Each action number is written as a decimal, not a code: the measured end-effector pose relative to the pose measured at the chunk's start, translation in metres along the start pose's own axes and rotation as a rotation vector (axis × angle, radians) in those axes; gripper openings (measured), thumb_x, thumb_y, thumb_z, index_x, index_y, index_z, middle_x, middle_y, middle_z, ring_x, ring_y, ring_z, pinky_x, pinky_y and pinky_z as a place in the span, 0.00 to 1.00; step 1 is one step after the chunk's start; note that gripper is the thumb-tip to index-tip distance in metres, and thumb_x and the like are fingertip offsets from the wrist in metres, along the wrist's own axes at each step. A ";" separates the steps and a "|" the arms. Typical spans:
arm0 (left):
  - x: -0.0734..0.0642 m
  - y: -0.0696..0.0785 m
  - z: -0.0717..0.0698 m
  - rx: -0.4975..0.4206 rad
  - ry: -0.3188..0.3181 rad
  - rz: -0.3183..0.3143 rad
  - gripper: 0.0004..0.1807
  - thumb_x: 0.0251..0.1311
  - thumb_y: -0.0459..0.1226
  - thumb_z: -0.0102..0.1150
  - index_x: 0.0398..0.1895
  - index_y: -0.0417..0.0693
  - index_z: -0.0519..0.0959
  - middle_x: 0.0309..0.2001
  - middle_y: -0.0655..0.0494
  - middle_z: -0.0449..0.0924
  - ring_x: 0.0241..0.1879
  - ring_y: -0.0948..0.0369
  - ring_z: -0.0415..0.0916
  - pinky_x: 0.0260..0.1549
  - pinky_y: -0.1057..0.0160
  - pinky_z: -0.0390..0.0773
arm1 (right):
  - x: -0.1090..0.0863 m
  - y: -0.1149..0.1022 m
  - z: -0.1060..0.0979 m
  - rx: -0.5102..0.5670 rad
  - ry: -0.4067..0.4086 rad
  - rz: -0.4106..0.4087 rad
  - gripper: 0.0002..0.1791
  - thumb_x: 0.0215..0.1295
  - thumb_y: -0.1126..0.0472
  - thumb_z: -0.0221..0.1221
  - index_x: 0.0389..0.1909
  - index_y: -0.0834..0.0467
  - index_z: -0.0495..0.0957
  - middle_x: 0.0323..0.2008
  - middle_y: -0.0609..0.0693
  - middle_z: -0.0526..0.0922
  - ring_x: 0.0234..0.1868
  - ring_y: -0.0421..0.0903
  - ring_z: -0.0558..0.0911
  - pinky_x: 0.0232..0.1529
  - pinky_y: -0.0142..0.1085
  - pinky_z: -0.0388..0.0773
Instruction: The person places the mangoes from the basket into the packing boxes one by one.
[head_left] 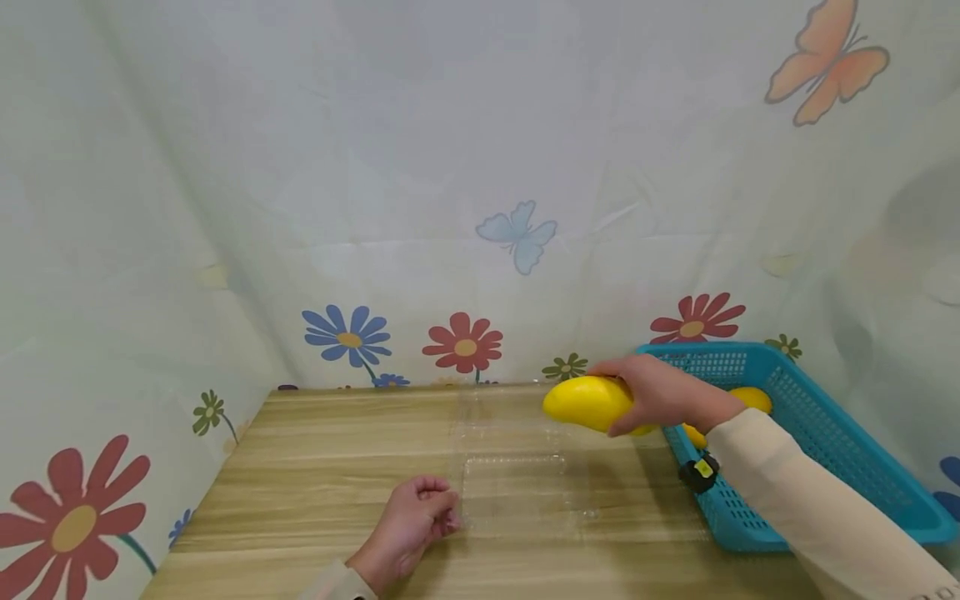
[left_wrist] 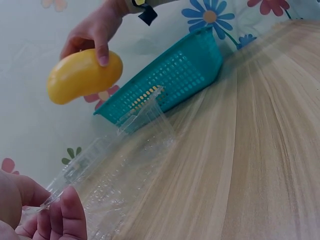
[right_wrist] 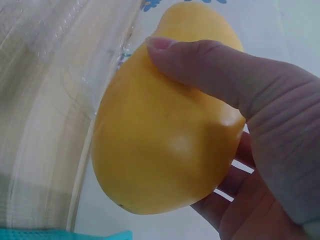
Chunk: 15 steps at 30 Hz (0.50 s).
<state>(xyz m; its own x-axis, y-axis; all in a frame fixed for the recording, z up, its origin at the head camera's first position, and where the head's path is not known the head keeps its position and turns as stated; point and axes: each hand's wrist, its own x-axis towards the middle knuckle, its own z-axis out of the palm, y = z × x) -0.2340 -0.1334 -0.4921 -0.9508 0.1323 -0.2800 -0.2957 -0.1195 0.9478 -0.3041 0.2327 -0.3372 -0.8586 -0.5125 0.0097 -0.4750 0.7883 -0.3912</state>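
Behind a wood-grain table (head_left: 330, 467) hangs a pale curtain (head_left: 390, 150) printed with flowers and butterflies. At the table's right stands a blue basket (head_left: 817, 417); near its left side, raised above the table, is a yellow fruit (head_left: 588, 402), gripped by the curled right hand (head_left: 663, 392). The left hand (head_left: 412, 517) pinches the edge of a clear box (head_left: 517, 492) between thumb and fingers, plainest from the left wrist. Only the head view looks over the basket's rim at other fruit (head_left: 750, 398); only the right wrist view shows a dark speck (right_wrist: 121, 205) on the held one.
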 end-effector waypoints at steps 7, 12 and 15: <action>-0.001 0.002 0.001 0.004 -0.001 -0.004 0.18 0.66 0.27 0.58 0.54 0.29 0.66 0.30 0.57 0.76 0.29 0.62 0.77 0.33 0.65 0.85 | 0.008 -0.004 0.011 0.006 0.002 -0.040 0.39 0.48 0.53 0.80 0.64 0.52 0.76 0.53 0.46 0.85 0.46 0.44 0.80 0.50 0.42 0.83; -0.002 0.002 0.002 -0.003 -0.006 -0.004 0.17 0.66 0.26 0.58 0.54 0.29 0.65 0.29 0.57 0.76 0.28 0.63 0.77 0.32 0.66 0.85 | 0.014 -0.011 0.017 -0.032 0.014 -0.076 0.40 0.48 0.53 0.80 0.64 0.54 0.76 0.53 0.47 0.85 0.45 0.43 0.80 0.50 0.41 0.82; -0.001 0.002 0.002 -0.013 -0.005 -0.003 0.17 0.66 0.26 0.58 0.53 0.29 0.65 0.29 0.58 0.75 0.28 0.63 0.77 0.32 0.66 0.84 | 0.018 -0.016 0.020 -0.057 0.022 -0.104 0.40 0.47 0.53 0.80 0.64 0.54 0.76 0.53 0.47 0.86 0.44 0.42 0.80 0.49 0.40 0.81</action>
<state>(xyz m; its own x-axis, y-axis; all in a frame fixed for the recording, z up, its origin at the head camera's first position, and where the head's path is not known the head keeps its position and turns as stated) -0.2332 -0.1314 -0.4895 -0.9496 0.1380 -0.2816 -0.2993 -0.1316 0.9450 -0.3083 0.2043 -0.3494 -0.8075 -0.5859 0.0678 -0.5717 0.7493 -0.3342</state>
